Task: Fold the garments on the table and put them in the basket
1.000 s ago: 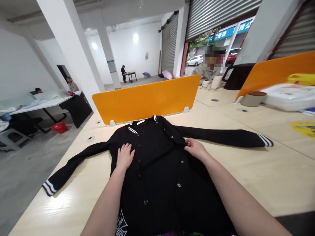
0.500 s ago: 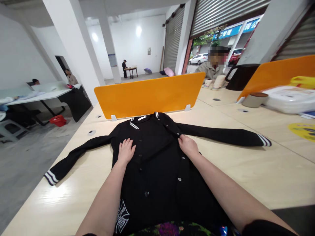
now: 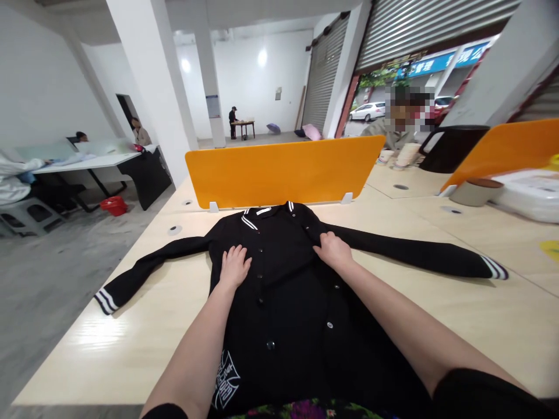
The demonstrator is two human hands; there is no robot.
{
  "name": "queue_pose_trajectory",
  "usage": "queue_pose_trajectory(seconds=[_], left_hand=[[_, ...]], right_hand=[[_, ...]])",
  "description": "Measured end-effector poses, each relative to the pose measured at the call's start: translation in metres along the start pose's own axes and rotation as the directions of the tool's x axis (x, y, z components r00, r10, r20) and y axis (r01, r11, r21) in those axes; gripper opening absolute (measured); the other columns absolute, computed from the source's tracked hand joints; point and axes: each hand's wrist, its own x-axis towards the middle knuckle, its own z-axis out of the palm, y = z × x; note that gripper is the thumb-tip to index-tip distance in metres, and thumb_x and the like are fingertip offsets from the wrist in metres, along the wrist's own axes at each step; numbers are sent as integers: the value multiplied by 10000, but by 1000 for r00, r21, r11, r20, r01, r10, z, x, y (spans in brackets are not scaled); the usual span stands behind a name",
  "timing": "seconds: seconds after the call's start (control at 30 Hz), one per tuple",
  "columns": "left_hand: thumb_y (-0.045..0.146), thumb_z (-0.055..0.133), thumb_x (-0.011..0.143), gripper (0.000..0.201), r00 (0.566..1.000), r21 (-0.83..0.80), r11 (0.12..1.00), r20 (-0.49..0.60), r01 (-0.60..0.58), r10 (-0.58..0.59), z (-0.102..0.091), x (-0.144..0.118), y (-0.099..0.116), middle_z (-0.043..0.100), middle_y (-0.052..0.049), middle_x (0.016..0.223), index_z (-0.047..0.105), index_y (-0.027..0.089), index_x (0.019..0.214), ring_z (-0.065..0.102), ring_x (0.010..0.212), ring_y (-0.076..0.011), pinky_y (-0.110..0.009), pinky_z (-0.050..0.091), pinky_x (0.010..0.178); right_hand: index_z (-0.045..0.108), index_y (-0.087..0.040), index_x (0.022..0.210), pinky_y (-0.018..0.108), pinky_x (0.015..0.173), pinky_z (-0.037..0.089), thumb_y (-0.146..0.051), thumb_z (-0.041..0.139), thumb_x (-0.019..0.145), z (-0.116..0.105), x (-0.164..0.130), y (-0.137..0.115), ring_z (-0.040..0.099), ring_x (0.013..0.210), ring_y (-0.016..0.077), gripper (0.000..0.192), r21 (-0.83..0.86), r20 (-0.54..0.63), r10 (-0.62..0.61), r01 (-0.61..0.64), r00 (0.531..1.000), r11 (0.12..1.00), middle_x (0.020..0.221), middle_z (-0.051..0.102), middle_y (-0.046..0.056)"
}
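A black button-front jacket (image 3: 283, 302) with white-striped collar and cuffs lies flat on the pale wooden table (image 3: 144, 326), sleeves spread to both sides. My left hand (image 3: 234, 266) rests palm-down on the jacket's left chest, fingers spread. At the right chest, my right hand (image 3: 333, 250) pinches the front placket fabric. A white printed emblem (image 3: 227, 384) shows near the hem.
An orange divider panel (image 3: 283, 170) stands just behind the collar. A second orange panel (image 3: 510, 148), a round container (image 3: 475, 191) and white bags (image 3: 530, 195) are at the right. A person sits beyond the divider; others work at tables far left and back.
My right hand has slid up and inward along the placket toward the collar. The left hand stays flat on the chest. My head has shifted, moving the scene slightly right.
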Motion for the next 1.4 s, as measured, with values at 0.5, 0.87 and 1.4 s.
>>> queue_pose_trajectory(seconds=[0.5,0.87,1.4], left_hand=[[364,401,933,418,1000,-24,1000,-3,3,-4,0,0,2,441,-60,1441,490,217,1313,324,1359,-258,-493,220,1138],[356,397,938,398,1000,8,1000,-18,-6,6,0,1,0,453,-61,1431,496,227,1302,335,1357,-251,-493,247,1131],[400,411,918,421,994,94,993,-72,-71,78,-5,10,-5,503,-111,1380,534,165,1244,409,1299,-284,-519,318,1076]], right_hand=[[654,-149,778,302,667,474,-99,585,729,-2,31,19,652,829,241,99,178,158,74,-102,985,979,860,677,125],[518,-192,669,181,412,415,-427,746,653,-18,3,-62,511,421,86,328,908,239,-346,-82,907,412,472,500,-61],[567,-162,711,157,409,386,-143,588,749,-28,-43,21,559,473,71,47,919,179,-190,-95,965,383,583,563,-42]])
